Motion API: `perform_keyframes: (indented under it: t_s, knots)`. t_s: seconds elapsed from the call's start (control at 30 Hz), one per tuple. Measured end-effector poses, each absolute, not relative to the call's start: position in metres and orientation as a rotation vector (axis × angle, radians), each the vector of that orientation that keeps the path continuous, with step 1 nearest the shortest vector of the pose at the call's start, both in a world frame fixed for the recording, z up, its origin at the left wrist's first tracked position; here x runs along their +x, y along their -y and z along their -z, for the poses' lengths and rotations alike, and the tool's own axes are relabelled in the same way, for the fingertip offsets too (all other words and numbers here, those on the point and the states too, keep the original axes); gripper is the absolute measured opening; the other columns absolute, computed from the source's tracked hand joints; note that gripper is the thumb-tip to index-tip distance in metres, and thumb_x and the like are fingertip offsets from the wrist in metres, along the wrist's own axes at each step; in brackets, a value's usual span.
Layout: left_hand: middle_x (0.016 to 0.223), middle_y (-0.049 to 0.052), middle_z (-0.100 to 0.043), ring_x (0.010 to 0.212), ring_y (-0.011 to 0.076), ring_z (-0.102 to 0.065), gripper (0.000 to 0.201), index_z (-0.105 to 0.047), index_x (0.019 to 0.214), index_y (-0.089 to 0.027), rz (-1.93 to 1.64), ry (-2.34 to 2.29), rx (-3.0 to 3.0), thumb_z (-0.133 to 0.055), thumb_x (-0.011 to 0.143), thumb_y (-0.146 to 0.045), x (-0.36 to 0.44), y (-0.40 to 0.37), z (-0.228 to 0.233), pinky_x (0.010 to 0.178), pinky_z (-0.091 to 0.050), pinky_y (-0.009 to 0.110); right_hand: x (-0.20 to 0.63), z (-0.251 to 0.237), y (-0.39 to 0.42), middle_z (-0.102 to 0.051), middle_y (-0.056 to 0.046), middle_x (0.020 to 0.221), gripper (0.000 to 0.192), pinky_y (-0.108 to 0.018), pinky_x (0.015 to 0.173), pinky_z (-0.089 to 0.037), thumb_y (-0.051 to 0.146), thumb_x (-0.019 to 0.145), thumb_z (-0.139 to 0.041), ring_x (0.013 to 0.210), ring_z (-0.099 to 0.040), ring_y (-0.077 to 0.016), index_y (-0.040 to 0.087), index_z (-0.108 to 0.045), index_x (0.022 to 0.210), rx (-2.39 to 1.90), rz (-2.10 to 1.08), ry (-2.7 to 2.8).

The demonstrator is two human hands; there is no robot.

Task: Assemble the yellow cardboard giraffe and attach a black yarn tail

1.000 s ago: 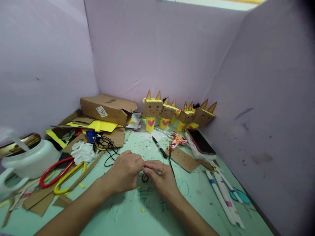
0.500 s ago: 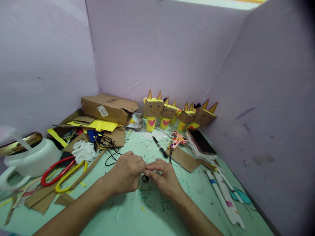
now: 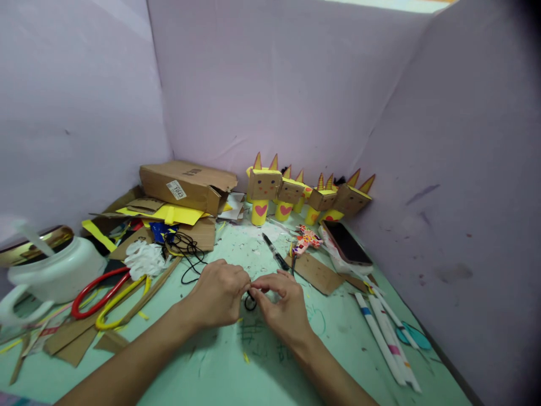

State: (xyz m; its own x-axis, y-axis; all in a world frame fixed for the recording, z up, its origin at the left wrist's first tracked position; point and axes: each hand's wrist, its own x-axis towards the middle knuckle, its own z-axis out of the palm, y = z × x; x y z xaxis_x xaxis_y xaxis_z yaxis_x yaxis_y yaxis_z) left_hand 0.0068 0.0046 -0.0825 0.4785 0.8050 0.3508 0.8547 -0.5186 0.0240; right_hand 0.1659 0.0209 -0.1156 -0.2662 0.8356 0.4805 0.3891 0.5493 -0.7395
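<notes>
Lilac walls [image 3: 274, 84] box me in on 3 sides. Green worktop [image 3: 220, 372] below, marked w/ pen scribbles and paper bits. Far left: white jug [image 3: 54, 276], gold lid. Cardboard box [image 3: 188, 186] lies at back left on a heap of yellow and brown scraps. Row of cardboard-head figures [image 3: 308, 194] w/ yellow bodies and pink hearts stands along the back wall, rightmost one tilted. Phone [image 3: 347, 243] lies face up near the right wall, cardboard strip [image 3: 316, 273] just beside it. White tubes [image 3: 386, 338] w/ coloured bands lie at right. Red and yellow loops [image 3: 105, 293] lie at left, white crumpled paper [image 3: 143, 259] touching them. Black cord tangle [image 3: 186, 251] near the scraps. Black pen [image 3: 274, 254] lies past my hands; patterned paper shape [image 3: 307, 239] near it.

My left hand [image 3: 220, 293] and right hand [image 3: 281, 307] meet at mid worktop, fingertips nearly touching. Fingers of both pinched together on a small black loop [image 3: 250, 303], which hangs between them just above the worktop.
</notes>
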Motion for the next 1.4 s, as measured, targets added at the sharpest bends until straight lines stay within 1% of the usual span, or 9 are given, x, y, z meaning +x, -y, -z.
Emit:
perform_keyframes:
  t_s: [0.23, 0.53, 0.67, 0.73, 0.83, 1.07, 1.2, 1.33, 1.4]
  knots:
    - [0.059, 0.004, -0.060, 0.054, 0.0179, -0.051, 0.018, -0.056, 0.064, -0.018, 0.509, 1.451, -2.586, -0.044, 0.076, -0.014, 0.009, -0.004, 0.084, 0.054, -0.028, 0.029, 0.167, 0.114, -0.019, -0.069, 0.000, 0.065, 0.006, -0.039, 0.091, -0.029, 0.015, 0.068, -0.062, 0.066, -0.062, -0.0158, 0.019, -0.064, 0.066, -0.952, -0.480, 1.916]
    - [0.056, 0.003, -0.058, 0.053, 0.0168, -0.049, 0.017, -0.054, 0.062, -0.018, 0.615, 1.358, -2.610, -0.044, 0.075, -0.013, 0.008, -0.004, 0.083, 0.052, -0.026, 0.028, 0.165, 0.113, -0.024, -0.063, 0.002, 0.061, 0.008, -0.039, 0.092, -0.027, 0.015, 0.065, -0.055, 0.062, -0.058, -0.0149, 0.019, -0.057, 0.059, -1.024, -0.533, 1.861]
    - [0.055, 0.002, -0.056, 0.053, 0.0158, -0.047, 0.020, -0.052, 0.060, -0.018, 0.630, 1.394, -2.620, -0.043, 0.078, -0.016, 0.004, -0.006, 0.081, 0.053, -0.026, 0.027, 0.175, 0.109, -0.031, -0.056, 0.000, 0.058, 0.011, -0.033, 0.071, -0.036, 0.021, 0.067, -0.044, 0.061, -0.052, -0.0170, 0.020, -0.049, 0.057, -1.071, -0.656, 1.669]
    - [0.055, 0.002, -0.055, 0.053, 0.0150, -0.047, 0.023, -0.052, 0.060, -0.018, 0.643, 1.451, -2.641, -0.041, 0.081, -0.019, 0.001, -0.007, 0.080, 0.054, -0.028, 0.026, 0.180, 0.109, -0.034, -0.050, 0.000, 0.055, 0.014, -0.030, 0.059, -0.034, 0.023, 0.068, -0.036, 0.058, -0.047, -0.0170, 0.021, -0.042, 0.055, -1.072, -0.690, 1.627]
    - [0.056, 0.001, -0.054, 0.055, 0.0136, -0.047, 0.026, -0.050, 0.060, -0.017, 0.679, 1.575, -2.693, -0.039, 0.083, -0.020, -0.003, -0.009, 0.080, 0.055, -0.030, 0.024, 0.185, 0.111, -0.036, -0.039, 0.002, 0.050, 0.015, -0.029, 0.052, -0.028, 0.024, 0.067, -0.031, 0.053, -0.039, -0.0163, 0.023, -0.033, 0.052, -1.068, -0.693, 1.618]
    - [0.057, 0.000, -0.053, 0.056, 0.0126, -0.048, 0.025, -0.051, 0.061, -0.017, 0.726, 1.635, -2.765, -0.039, 0.083, -0.020, -0.007, -0.010, 0.076, 0.056, -0.031, 0.023, 0.182, 0.112, -0.035, -0.034, 0.002, 0.051, 0.021, -0.028, 0.050, -0.026, 0.025, 0.073, -0.032, 0.052, -0.035, -0.0151, 0.023, -0.030, 0.052, -1.104, -0.705, 1.611]
    - [0.058, 0.000, -0.053, 0.057, 0.0129, -0.048, 0.025, -0.051, 0.062, -0.017, 0.708, 1.618, -2.769, -0.040, 0.084, -0.021, -0.006, -0.009, 0.075, 0.056, -0.030, 0.023, 0.177, 0.109, -0.035, -0.034, 0.004, 0.049, 0.028, -0.027, 0.050, -0.030, 0.027, 0.077, -0.037, 0.051, -0.036, -0.0141, 0.023, -0.031, 0.050, -1.121, -0.707, 1.633]
    - [0.057, 0.000, -0.053, 0.056, 0.0132, -0.047, 0.026, -0.051, 0.061, -0.017, 0.695, 1.613, -2.771, -0.040, 0.084, -0.020, -0.005, -0.008, 0.074, 0.056, -0.030, 0.024, 0.174, 0.107, -0.034, -0.027, 0.006, 0.045, 0.038, -0.028, 0.055, -0.035, 0.029, 0.080, -0.037, 0.045, -0.030, -0.0118, 0.023, -0.024, 0.045, -1.128, -0.697, 1.633]
    - [0.058, 0.000, -0.053, 0.057, 0.0133, -0.048, 0.026, -0.052, 0.061, -0.017, 0.700, 1.612, -2.772, -0.040, 0.084, -0.021, -0.005, -0.008, 0.074, 0.056, -0.031, 0.024, 0.174, 0.105, -0.034, -0.031, 0.006, 0.042, 0.041, -0.029, 0.059, -0.039, 0.030, 0.081, -0.039, 0.043, -0.032, -0.0113, 0.022, -0.028, 0.042, -1.119, -0.709, 1.636]
